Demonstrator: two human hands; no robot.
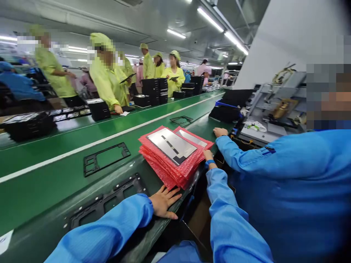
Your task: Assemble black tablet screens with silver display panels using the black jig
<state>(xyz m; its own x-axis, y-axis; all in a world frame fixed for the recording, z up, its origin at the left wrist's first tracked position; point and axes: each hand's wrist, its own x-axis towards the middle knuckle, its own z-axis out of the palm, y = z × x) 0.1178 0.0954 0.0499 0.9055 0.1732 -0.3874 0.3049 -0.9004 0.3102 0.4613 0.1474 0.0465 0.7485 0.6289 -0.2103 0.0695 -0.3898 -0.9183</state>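
At far left, a white label [4,241] is seen at the near edge of the green belt [55,182], and black trays [30,126] are stacked beyond it. Farther across, a black tablet-like panel [127,78] is held up by a co-worker in a lime-yellow smock [105,82]. On the near side, a black fixture [102,201] with pale round spots is partly covered by the blue left sleeve [104,228], and a thin black frame [106,159] is laid flat behind it. The left hand [166,202] is set palm down on the dark green desk [148,233], its grip spread wide with nothing held, the fingertips just at the lower corner of a stack of red bubble-wrap pouches [170,171]. That stack is placed at the desk's edge, between the two hands, and is topped by a silver display panel [179,143] crossed by a dark strip; another silver panel [192,138] is partly overlapped behind it. The right hand [208,156], banded in blue at the wrist, is brought against the stack's right edge; whether its grip is closed on a pouch cannot be told. Just beyond, a co-worker's hand [220,132] is rested with fingers curled.
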